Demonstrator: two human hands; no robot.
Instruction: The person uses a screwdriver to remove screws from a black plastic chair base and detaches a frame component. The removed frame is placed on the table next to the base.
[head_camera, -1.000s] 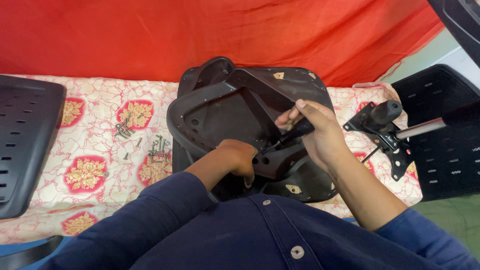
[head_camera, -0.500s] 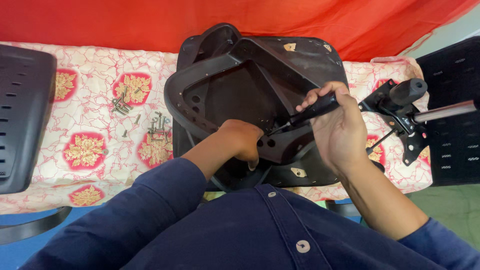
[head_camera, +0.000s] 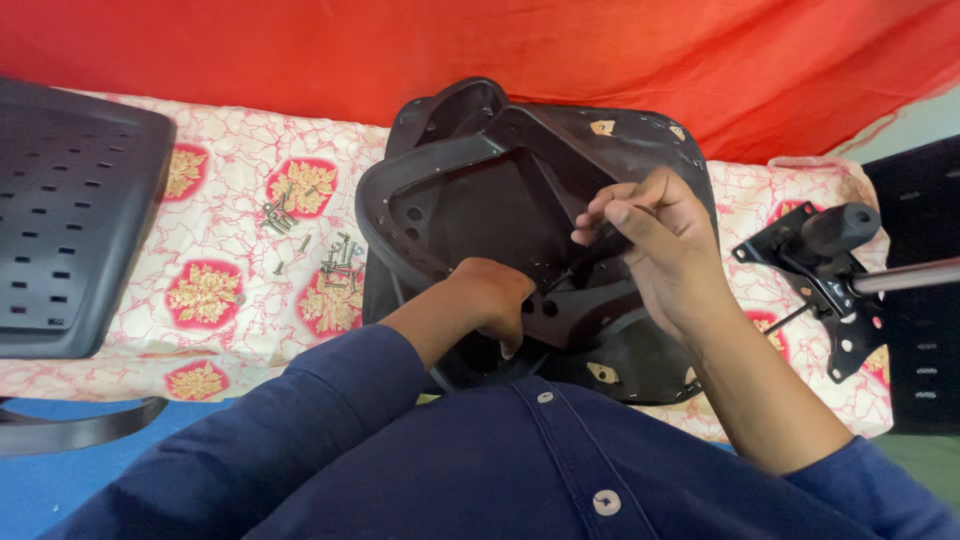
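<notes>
A black plastic chair seat base (head_camera: 620, 150) lies upside down on a patterned cloth, with a black armrest frame (head_camera: 470, 200) resting on it. My right hand (head_camera: 660, 255) grips a screwdriver (head_camera: 585, 262) with a black handle, its thin shaft angled down-left to the holes in the frame's bracket (head_camera: 575, 315). My left hand (head_camera: 490, 305) clamps the near edge of that bracket, fingers curled under it. Both sleeves are dark blue.
Several loose screws (head_camera: 335, 265) lie on the red-and-white cloth (head_camera: 220, 250) left of the seat. A black perforated chair panel (head_camera: 70, 215) sits far left. A metal tilt mechanism with a gas cylinder (head_camera: 835, 265) lies at the right. Red fabric (head_camera: 400, 50) hangs behind.
My right hand has turned on the screwdriver, fingers shifting over the handle. The view has drifted, so everything sits a little lower and further right. My left hand holds its place.
</notes>
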